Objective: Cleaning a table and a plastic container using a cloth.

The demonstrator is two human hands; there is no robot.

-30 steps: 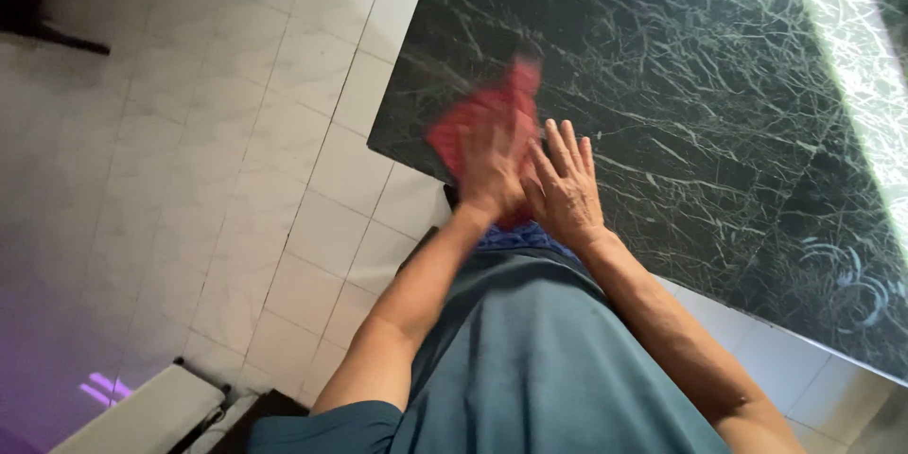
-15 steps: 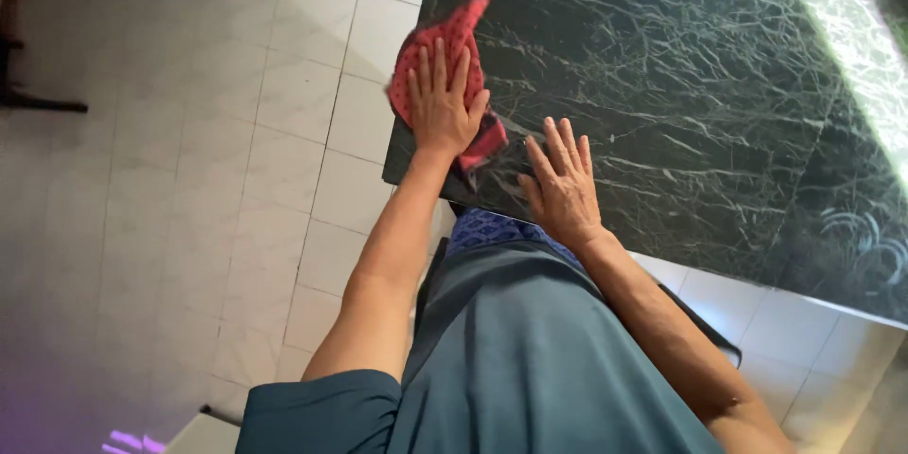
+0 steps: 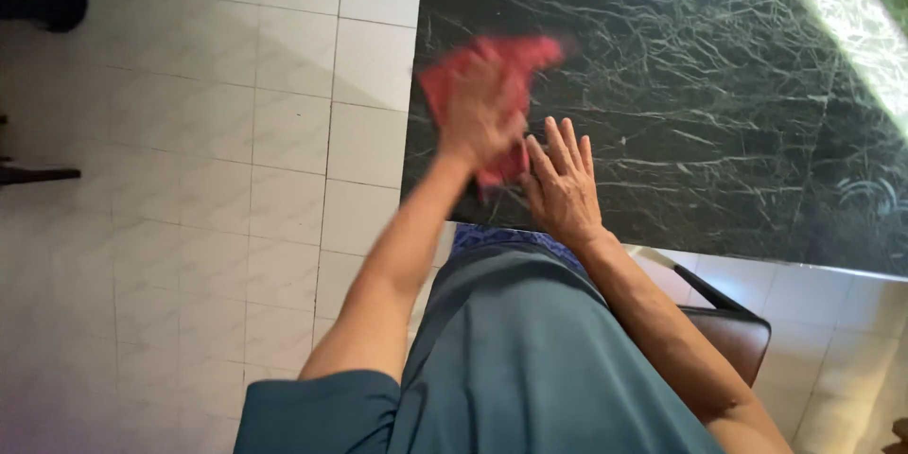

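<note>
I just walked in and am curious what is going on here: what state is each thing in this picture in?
Left hand: blurred, pressed on the red cloth.
Red cloth: crumpled, spread under the left hand on the tabletop near its corner.
Right hand: open, fingers spread, flat on the tabletop.
Dark marble tabletop: glossy, with a bright streak of light at its right.
Brown chair: partly under the table.

red cloth (image 3: 492,66) — crumpled, motion-blurred | flat on dark green marble tabletop (image 3: 681,85) — near its left edge
</note>
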